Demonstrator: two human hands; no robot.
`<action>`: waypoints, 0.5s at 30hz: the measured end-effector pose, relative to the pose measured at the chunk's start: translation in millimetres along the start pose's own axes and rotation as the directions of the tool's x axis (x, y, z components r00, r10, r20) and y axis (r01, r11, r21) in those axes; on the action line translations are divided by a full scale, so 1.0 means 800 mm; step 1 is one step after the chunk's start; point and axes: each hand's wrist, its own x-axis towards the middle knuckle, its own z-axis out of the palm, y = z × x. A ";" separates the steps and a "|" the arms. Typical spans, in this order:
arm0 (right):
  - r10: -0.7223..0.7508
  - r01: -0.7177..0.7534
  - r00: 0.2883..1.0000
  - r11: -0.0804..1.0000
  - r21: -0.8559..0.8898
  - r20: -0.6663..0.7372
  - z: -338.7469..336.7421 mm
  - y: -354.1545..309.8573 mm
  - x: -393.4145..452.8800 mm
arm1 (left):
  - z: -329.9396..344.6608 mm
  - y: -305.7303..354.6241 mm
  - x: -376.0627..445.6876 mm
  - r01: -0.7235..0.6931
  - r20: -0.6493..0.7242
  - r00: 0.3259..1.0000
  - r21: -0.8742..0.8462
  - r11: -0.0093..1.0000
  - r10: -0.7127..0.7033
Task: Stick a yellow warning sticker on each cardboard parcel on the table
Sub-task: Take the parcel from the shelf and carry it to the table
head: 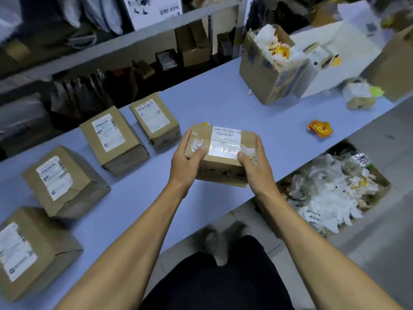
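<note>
Both hands hold one cardboard parcel (220, 153) above the table (223, 101), long axis running left to right, white label up. The left hand (186, 162) and right hand (254, 162) each curl around an end. A yellow sticker (205, 123) peeks over its far edge, mostly hidden.

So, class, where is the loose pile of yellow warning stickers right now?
The pile of yellow warning stickers lies on the pale blue table, right of the held cardboard parcel, near the table's front edge.
</note>
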 end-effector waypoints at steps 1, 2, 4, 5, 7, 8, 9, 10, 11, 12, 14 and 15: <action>0.002 -0.002 1.000 1.000 -0.004 0.030 0.002 -0.002 0.013 | 0.000 -0.002 0.007 0.011 -0.028 1.000 -0.013 1.000 -0.011; 0.004 -0.003 0.998 1.000 -0.011 0.060 0.003 -0.004 0.025 | 0.001 -0.002 0.014 0.021 -0.055 0.998 -0.020 1.000 -0.022; 0.002 0.001 0.993 1.000 -0.028 0.117 0.005 -0.009 0.052 | 0.004 -0.002 0.028 0.035 -0.110 0.993 -0.021 0.999 -0.037; -0.002 0.007 0.989 0.999 -0.036 0.147 0.005 -0.010 0.066 | 0.007 -0.002 0.035 0.039 -0.139 0.989 -0.021 0.999 -0.042; 0.008 0.003 0.978 0.999 -0.049 0.209 0.005 -0.011 0.093 | 0.013 -0.003 0.047 0.051 -0.202 0.978 -0.035 0.998 -0.057; 0.018 -0.003 0.970 0.998 -0.061 0.242 0.003 -0.012 0.105 | 0.016 -0.004 0.052 0.057 -0.234 0.970 -0.041 0.998 -0.065; 0.025 -0.003 0.961 0.997 -0.079 0.274 0.002 -0.013 0.116 | 0.020 -0.005 0.056 0.061 -0.262 0.962 -0.044 0.997 -0.070; 0.028 0.001 0.953 0.995 -0.098 0.300 0.001 -0.013 0.125 | 0.023 -0.005 0.058 0.064 -0.281 0.957 -0.042 0.997 -0.074; 0.035 0.003 0.944 0.993 -0.114 0.330 -0.001 -0.013 0.135 | 0.027 -0.006 0.061 0.071 -0.302 0.950 -0.041 0.997 -0.080; 0.045 0.003 0.930 0.991 -0.131 0.366 -0.002 -0.012 0.146 | 0.031 -0.007 0.064 0.084 -0.329 0.940 -0.048 0.995 -0.095; 0.066 0.007 0.901 0.986 -0.166 0.428 -0.002 -0.011 0.162 | 0.036 -0.014 0.064 0.111 -0.381 0.915 -0.081 0.990 -0.134; 0.067 0.023 0.886 0.982 -0.188 0.458 -0.001 -0.010 0.168 | 0.038 -0.019 0.063 0.122 -0.412 0.899 -0.098 0.988 -0.152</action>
